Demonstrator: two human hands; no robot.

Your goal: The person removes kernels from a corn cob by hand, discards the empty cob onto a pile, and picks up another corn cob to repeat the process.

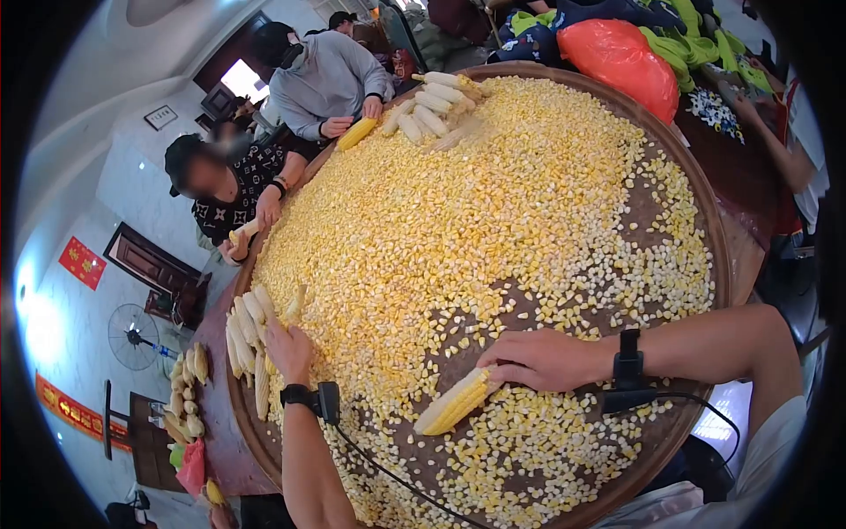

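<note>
A large round tray [718, 256] with a raised brown rim is spread with loose yellow corn kernels [423, 212]. My right hand [542, 360] has its fingers on the upper end of a yellow corn cob [454, 403], which lies slanted over the kernels. At the tray's left edge, my left hand [289, 353] reaches to a pile of pale stripped cobs [240, 331]. Its fingertips are at the pile's right side, and a pale cob stands beside them; whether they grip one cannot be made out. Both wrists wear black bands with cables.
Across the tray, two people [326, 79] [233, 185] handle cobs. More stripped cobs [432, 110] lie at the far rim. A red plastic bag [617, 66] stands behind the tray. Several cobs [183, 397] rest on the table at left. Another person's arm shows at the right.
</note>
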